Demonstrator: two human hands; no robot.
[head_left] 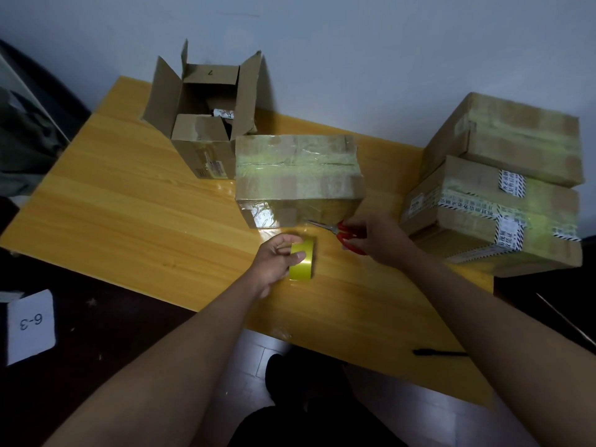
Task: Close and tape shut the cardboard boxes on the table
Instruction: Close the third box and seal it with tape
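Red scissors [338, 233]: gripped in right hand [377, 240], blades at taped box [298, 175], 12 o'clock.
Left hand [274, 266]: grips tape roll [303, 261].
Risk: slack tape may wrinkle, stick to itself.

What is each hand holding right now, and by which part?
The left hand grips the yellow tape roll around its rim. The right hand holds the scissors by their red handles.

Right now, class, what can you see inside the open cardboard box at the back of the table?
Inside the open box, past a folded-in flap, dark items and a pale patterned object show. The flaps and shadow hide the rest, so the contents cannot be identified.
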